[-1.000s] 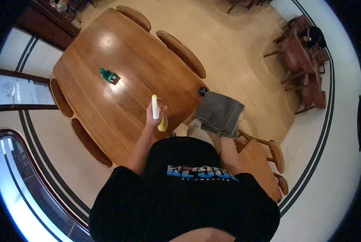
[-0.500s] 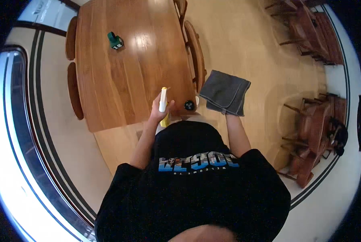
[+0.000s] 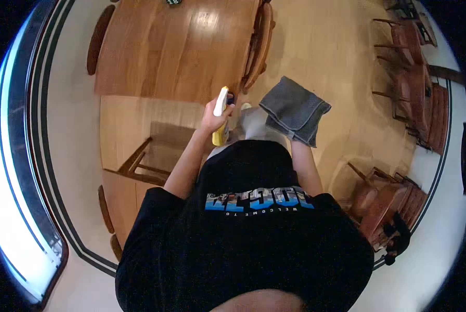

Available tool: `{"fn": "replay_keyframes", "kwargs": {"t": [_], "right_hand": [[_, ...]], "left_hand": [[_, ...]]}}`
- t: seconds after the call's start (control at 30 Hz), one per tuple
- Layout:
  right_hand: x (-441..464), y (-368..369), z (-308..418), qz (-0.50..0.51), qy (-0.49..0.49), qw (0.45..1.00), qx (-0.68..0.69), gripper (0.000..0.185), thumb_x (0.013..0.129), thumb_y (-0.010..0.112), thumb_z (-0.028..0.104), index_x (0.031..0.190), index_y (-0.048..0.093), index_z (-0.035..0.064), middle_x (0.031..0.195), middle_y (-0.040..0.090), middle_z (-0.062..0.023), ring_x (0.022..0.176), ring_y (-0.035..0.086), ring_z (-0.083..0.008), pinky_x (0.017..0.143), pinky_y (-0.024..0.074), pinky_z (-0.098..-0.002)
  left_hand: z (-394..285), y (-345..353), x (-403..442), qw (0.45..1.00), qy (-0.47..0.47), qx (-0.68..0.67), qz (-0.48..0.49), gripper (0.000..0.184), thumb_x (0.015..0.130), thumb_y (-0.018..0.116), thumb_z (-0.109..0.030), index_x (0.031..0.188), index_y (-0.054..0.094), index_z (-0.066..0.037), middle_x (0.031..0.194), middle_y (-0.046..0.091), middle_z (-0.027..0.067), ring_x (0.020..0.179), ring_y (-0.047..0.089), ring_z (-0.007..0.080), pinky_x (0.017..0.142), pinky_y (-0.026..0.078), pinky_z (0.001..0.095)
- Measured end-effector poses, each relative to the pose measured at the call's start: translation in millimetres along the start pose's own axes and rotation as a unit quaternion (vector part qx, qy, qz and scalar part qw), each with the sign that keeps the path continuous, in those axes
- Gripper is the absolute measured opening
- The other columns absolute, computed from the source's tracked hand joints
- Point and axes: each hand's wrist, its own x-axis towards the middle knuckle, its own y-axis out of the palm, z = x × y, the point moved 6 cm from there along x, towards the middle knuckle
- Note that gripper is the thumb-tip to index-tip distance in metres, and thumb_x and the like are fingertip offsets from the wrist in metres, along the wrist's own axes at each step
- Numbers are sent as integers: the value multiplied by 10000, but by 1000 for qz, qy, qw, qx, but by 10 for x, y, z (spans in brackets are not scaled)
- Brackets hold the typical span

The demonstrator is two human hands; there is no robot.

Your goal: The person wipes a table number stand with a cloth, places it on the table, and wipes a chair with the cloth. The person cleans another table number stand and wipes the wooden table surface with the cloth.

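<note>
My left hand is closed around a spray bottle with a yellow body and a white trigger head. It is held upright just past the near edge of the wooden table. A folded dark grey cloth rests over my right hand, which holds it out over the floor. The cloth hides the fingers of that hand. A green table marker with a number is cut off by the top of the view.
A wooden chair stands along the table's right side, another chair along its left. At lower left is a second table with a chair. More wooden furniture lines the right wall.
The view has shifted back from the table, which now sits higher in the frame. A second table and chair have appeared at lower left. Both hands keep hold of the bottle and cloth.
</note>
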Motion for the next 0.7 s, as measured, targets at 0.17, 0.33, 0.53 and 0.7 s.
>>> {"fn": "replay_keyframes", "kwargs": {"t": [0.17, 0.33, 0.53, 0.7], "right_hand": [[-45, -84, 69, 76, 59, 995, -26, 601, 1018, 407, 517, 1390, 533, 62, 1383, 586, -159, 1246, 557, -341, 1109, 368, -530], [60, -152, 274, 115, 110, 986, -48, 625, 1012, 411, 534, 1399, 523, 56, 1386, 586, -161, 1242, 563, -344, 1105, 375, -531], [259, -543, 680, 95, 75, 992, -38, 642, 1006, 415, 549, 1388, 535, 47, 1371, 598, -164, 1225, 581, -343, 1099, 384, -532], [470, -508, 835, 98, 62, 989, -88, 746, 929, 507, 644, 1352, 566, 32, 1282, 656, -162, 1133, 636, -334, 1033, 455, -528]], "left_hand": [[340, 355, -151, 994, -111, -6, 19, 273, 827, 708, -122, 1069, 660, -5, 751, 657, 77, 566, 595, 187, 545, 498, 303], [1026, 556, 49, 984, -170, -55, -13, 221, 817, 685, -104, 1011, 669, 2, 752, 662, 97, 548, 609, 199, 530, 502, 313], [1304, 578, 469, 980, -186, -57, -42, 185, 808, 670, -91, 958, 673, 17, 756, 667, 118, 557, 615, 197, 547, 514, 314], [875, 591, 791, 977, -195, 29, -80, 214, 793, 687, -84, 986, 690, 8, 752, 669, 104, 601, 624, 193, 598, 528, 310]]}}
